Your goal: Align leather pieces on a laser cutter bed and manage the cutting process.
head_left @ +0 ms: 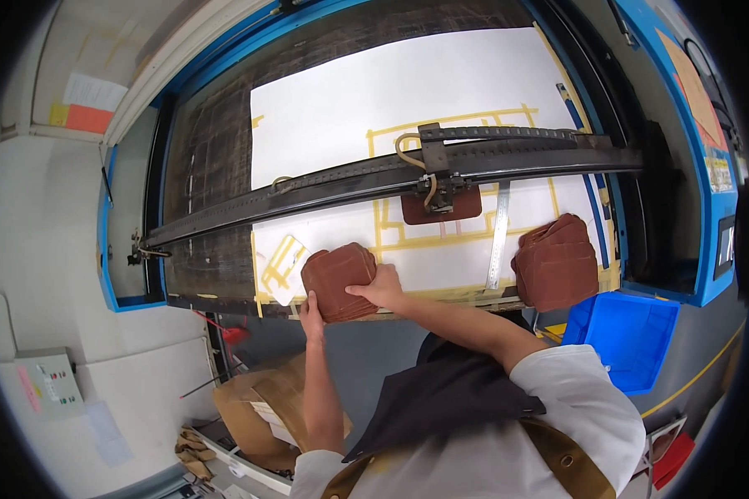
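Observation:
A stack of brown, rounded leather-like pieces [338, 279] is between my hands at the near edge of the white sheet [333, 100]. My left hand [312, 316] grips its lower left side. My right hand [380, 289] closes on its right side, thumb lying across the top piece. A second, larger brown stack [556, 264] lies to the right, away from my hands. One brown piece [466, 205] rests within yellow tape outlines, partly hidden under the cutting head [438, 179] of a blue-framed flatbed machine.
A black gantry beam [308, 200] spans the bed just beyond my hands. A metal ruler [498, 237] lies between the two stacks. Left of the held stack is a white taped card [283, 270]. Below the right edge stands a blue bin [632, 333]; a cardboard box [262, 407] is lower left.

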A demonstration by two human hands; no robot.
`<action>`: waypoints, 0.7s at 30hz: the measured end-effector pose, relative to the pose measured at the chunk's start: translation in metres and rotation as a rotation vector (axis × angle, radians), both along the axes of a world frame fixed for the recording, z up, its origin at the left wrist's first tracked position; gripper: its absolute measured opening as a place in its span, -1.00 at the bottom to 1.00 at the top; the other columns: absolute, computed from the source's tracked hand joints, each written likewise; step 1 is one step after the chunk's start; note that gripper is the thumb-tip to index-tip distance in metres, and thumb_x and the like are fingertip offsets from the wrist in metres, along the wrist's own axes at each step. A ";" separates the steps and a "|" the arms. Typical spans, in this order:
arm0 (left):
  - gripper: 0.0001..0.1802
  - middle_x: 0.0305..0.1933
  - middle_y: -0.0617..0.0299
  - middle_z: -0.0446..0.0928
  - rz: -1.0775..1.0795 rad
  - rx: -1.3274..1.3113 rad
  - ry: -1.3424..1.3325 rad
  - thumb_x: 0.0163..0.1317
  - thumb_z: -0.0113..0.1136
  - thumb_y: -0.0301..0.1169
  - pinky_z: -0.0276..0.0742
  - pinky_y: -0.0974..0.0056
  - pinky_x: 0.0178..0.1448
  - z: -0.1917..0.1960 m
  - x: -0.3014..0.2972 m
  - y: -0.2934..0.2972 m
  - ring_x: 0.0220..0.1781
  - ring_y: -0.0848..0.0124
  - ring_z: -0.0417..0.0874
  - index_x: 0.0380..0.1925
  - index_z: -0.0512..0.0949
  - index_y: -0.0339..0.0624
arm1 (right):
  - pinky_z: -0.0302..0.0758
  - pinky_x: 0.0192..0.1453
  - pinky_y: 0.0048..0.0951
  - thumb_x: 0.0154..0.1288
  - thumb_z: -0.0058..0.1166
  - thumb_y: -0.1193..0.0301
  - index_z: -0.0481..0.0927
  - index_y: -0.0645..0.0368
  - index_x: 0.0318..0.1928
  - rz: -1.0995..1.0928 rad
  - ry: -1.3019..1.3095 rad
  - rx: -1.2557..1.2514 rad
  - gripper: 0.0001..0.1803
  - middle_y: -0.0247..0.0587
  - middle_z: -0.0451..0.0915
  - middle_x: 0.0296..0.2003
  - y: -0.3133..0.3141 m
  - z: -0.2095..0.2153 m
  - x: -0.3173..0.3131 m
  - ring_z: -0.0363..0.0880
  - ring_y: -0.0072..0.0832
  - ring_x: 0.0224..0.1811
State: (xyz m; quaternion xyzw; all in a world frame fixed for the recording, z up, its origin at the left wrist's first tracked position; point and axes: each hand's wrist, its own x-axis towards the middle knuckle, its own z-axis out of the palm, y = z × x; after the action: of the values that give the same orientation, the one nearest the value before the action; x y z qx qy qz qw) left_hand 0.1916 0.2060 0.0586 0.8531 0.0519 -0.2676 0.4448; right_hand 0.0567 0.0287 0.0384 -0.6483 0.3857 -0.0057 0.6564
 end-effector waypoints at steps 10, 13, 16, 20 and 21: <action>-0.25 -0.10 0.07 0.53 0.364 0.034 -0.141 0.27 0.18 0.15 0.56 0.21 -0.29 -0.004 -0.049 0.022 -0.20 0.37 0.58 0.14 0.43 -0.33 | 0.56 0.17 -0.28 -0.12 0.53 0.40 0.27 0.34 0.24 -0.475 -0.067 0.522 -0.08 0.09 0.49 0.10 0.008 0.011 0.003 0.56 -0.18 0.12; -0.17 -0.04 0.04 0.53 0.500 -0.195 0.170 0.21 0.14 0.27 0.62 0.09 -0.10 -0.004 -0.089 0.021 -0.10 0.24 0.60 0.12 0.41 -0.31 | 0.58 0.16 -0.24 -0.11 0.48 0.53 0.27 0.29 0.27 -0.424 -0.130 0.664 -0.10 0.04 0.50 0.11 0.007 0.004 0.001 0.54 -0.20 0.15; -0.08 0.13 0.02 0.51 0.656 -0.711 0.736 0.20 0.04 0.36 0.50 -0.07 0.21 -0.011 -0.117 0.012 0.11 0.08 0.56 0.20 0.37 -0.28 | 0.59 0.15 -0.20 -0.11 0.45 0.58 0.28 0.27 0.30 -0.362 -0.212 0.828 -0.10 0.00 0.49 0.15 0.014 0.009 -0.012 0.51 -0.21 0.20; -0.01 0.40 -0.01 0.30 0.665 -1.166 0.663 0.23 -0.08 0.40 0.21 -0.15 0.47 -0.022 -0.146 -0.002 0.41 0.03 0.32 0.35 0.24 -0.23 | 0.45 0.30 -0.23 -0.20 0.41 0.61 0.29 0.31 0.27 -0.415 -0.286 0.742 -0.09 -0.05 0.52 0.13 0.009 0.060 -0.062 0.47 -0.25 0.23; 0.00 0.46 -0.01 0.22 0.659 -1.240 0.593 0.25 -0.11 0.40 0.17 -0.16 0.49 -0.028 -0.150 -0.004 0.46 0.04 0.25 0.40 0.19 -0.20 | 0.45 0.30 -0.23 -0.20 0.41 0.61 0.29 0.31 0.27 -0.454 -0.286 0.722 -0.09 -0.05 0.52 0.13 0.008 0.058 -0.071 0.47 -0.25 0.23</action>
State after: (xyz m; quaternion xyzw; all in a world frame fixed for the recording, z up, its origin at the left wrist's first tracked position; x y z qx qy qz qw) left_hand 0.0413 0.2022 0.0311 0.2800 0.2615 -0.3189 0.8669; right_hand -0.0146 0.0369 0.0961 -0.2692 0.4009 -0.1041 0.8695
